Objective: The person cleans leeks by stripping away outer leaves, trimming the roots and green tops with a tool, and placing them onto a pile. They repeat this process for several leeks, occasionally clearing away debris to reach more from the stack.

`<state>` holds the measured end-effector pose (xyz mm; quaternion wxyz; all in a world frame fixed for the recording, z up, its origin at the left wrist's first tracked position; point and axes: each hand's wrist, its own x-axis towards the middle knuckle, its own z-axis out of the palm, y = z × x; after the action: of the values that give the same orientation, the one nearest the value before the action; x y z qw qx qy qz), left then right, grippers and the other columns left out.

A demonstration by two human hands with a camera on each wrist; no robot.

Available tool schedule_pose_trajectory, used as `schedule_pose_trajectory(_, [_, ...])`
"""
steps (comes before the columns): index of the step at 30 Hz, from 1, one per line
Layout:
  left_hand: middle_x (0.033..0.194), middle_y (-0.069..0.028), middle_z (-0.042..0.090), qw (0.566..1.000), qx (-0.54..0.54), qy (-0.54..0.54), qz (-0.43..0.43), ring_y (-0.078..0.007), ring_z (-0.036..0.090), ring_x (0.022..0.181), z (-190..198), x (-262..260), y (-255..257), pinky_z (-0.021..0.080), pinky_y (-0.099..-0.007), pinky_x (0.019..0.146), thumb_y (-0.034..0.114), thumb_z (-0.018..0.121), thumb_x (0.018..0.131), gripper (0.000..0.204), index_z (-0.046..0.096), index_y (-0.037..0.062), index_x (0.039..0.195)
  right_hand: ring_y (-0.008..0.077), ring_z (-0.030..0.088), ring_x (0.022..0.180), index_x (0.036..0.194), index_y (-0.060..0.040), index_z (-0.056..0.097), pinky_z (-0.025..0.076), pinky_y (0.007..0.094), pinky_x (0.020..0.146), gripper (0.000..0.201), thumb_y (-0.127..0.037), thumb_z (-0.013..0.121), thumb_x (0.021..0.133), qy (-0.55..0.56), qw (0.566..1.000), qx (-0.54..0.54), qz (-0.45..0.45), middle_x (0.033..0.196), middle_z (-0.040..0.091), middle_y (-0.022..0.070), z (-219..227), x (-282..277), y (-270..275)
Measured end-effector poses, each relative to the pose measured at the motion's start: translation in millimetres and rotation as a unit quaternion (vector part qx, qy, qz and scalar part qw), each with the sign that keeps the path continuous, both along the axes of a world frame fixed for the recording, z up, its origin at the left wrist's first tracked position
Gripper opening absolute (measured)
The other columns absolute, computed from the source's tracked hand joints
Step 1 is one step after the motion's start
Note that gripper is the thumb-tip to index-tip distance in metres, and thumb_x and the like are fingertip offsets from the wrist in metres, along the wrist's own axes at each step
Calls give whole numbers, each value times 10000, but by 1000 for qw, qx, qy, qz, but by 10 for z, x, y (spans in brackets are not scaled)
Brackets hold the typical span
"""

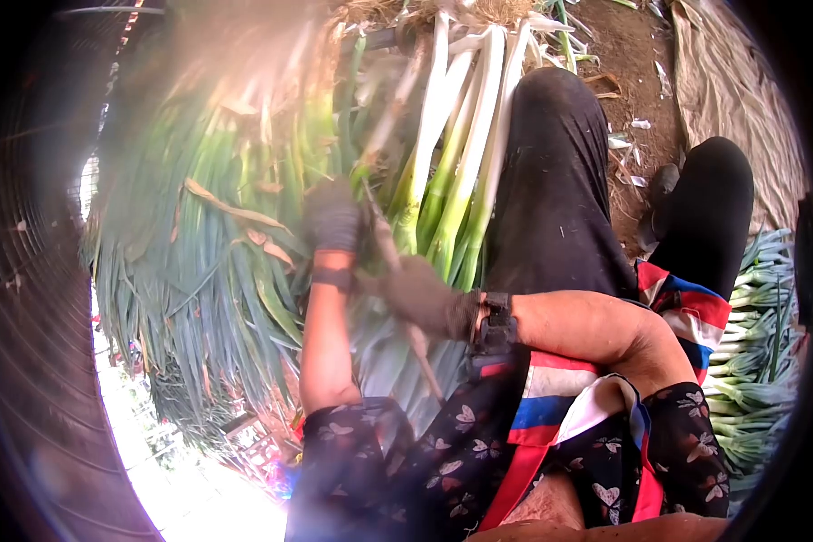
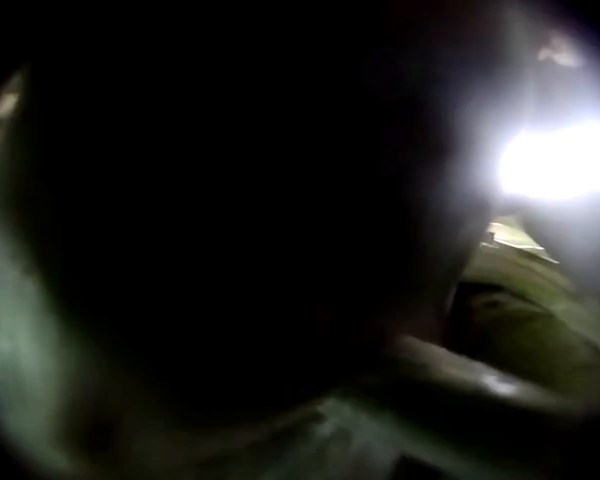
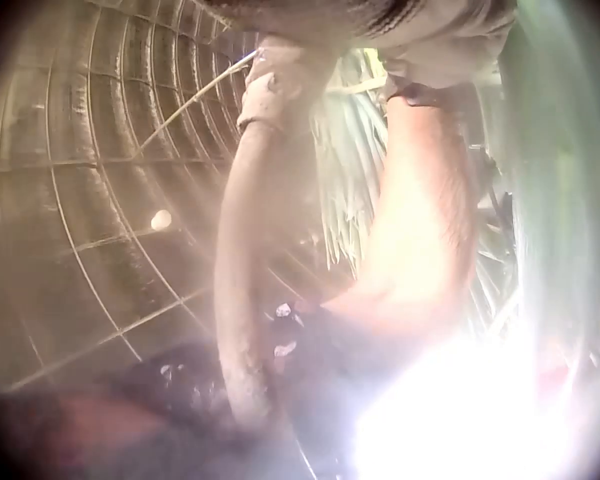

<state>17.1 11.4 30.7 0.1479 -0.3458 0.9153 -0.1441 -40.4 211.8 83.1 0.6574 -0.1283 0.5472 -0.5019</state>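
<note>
In the head view my gloved left hand (image 1: 332, 217) is curled at the lower end of a blurred leek (image 1: 393, 122), beside a heap of leeks (image 1: 217, 226). Nearer my body, my gloved right hand (image 1: 415, 294) grips a long brown rod or hose (image 1: 384, 237) that slants down to my lap. The right wrist view shows the same rod (image 3: 242, 260) hanging from gloved fingers (image 3: 270, 85), with my left forearm (image 3: 420, 220) behind it. Darkness fills most of the left wrist view; a pale stalk (image 2: 460, 372) crosses its lower right. Finger detail is blurred.
Several white leek stems (image 1: 465, 135) lie against my dark-trousered leg (image 1: 556, 172). At the right are stacked leeks (image 1: 750, 361) and a tan cloth (image 1: 736, 117) over soil (image 1: 628, 54). Curved wire mesh (image 1: 27, 298) stands at the left. Haze blurs the upper left.
</note>
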Motion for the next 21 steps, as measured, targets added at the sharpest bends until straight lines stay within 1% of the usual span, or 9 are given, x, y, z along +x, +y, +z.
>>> schedule_pose_trajectory(2, [1134, -203, 562, 997, 20, -53, 48, -386, 579, 1026, -40, -67, -35, 489, -453, 847, 299, 733, 744, 540, 539, 80, 1198, 182, 551, 590, 876, 36, 660, 433, 351, 526, 316, -266, 713, 801, 20, 999, -24, -13, 700, 605, 94, -59, 17, -23])
schedule_pose_trajectory(6, [1006, -232, 645, 994, 86, -39, 49, -321, 650, 943, -79, -113, -165, 510, -421, 790, 258, 724, 739, 358, 653, 27, 1003, 195, 572, 632, 912, 45, 649, 455, 357, 564, 315, -247, 701, 807, -29, 998, -27, -53, 730, 614, 111, 17, -35, 40])
schedule_pose_trajectory(9, [910, -228, 661, 968, 194, 133, 83, -277, 669, 863, 329, -173, 32, 514, -387, 753, 213, 696, 754, 285, 671, -15, 923, 200, 586, 708, 990, 56, 617, 472, 358, 634, 342, -235, 680, 823, -56, 996, -9, -63, 798, 625, 124, 199, -151, 108])
schedule_pose_trajectory(13, [852, -155, 644, 935, 309, 175, -19, -221, 628, 778, 444, -131, -71, 500, -360, 709, 148, 642, 787, 254, 656, -39, 959, 204, 586, 783, 1087, 51, 568, 477, 352, 713, 372, -218, 651, 843, -85, 987, -75, -113, 870, 629, 125, 211, -116, 102])
schedule_pose_trajectory(15, [804, -116, 624, 911, 356, 191, -84, -189, 600, 735, 580, -157, -88, 492, -346, 682, 116, 598, 809, 217, 650, -43, 949, 203, 583, 774, 1089, 41, 566, 477, 352, 711, 357, -212, 644, 850, -39, 996, -57, -64, 851, 622, 116, 330, -143, 191])
schedule_pose_trajectory(16, [791, -104, 614, 904, 368, 197, -94, -184, 597, 731, 522, -124, -162, 488, -343, 672, 119, 587, 819, 217, 646, -40, 954, 203, 582, 769, 1091, 36, 565, 477, 352, 711, 350, -208, 641, 853, -15, 998, -48, -40, 841, 618, 111, 391, -155, 223])
schedule_pose_trajectory(17, [779, -93, 604, 896, 380, 203, -105, -179, 593, 727, 408, -78, -267, 484, -340, 661, 121, 575, 829, 216, 643, -38, 959, 197, 580, 752, 1078, 34, 571, 477, 350, 692, 335, -206, 640, 855, -17, 997, -54, -57, 820, 612, 104, 350, -105, 210])
schedule_pose_trajectory(20, [763, -75, 578, 932, 277, 144, -183, -168, 598, 747, 345, -93, -215, 487, -341, 655, 164, 570, 875, 214, 634, -13, 977, 176, 593, 709, 1013, 23, 591, 490, 332, 630, 284, -209, 641, 858, -29, 994, -55, -95, 779, 606, 88, 222, -52, 123])
schedule_pose_trajectory(21, [773, -76, 581, 946, 217, 106, -214, -166, 598, 755, 118, -25, -281, 488, -345, 661, 170, 585, 874, 213, 633, -8, 981, 166, 608, 698, 974, 16, 599, 504, 317, 606, 266, -217, 643, 856, -39, 993, -43, -99, 779, 613, 84, 205, -156, 59])
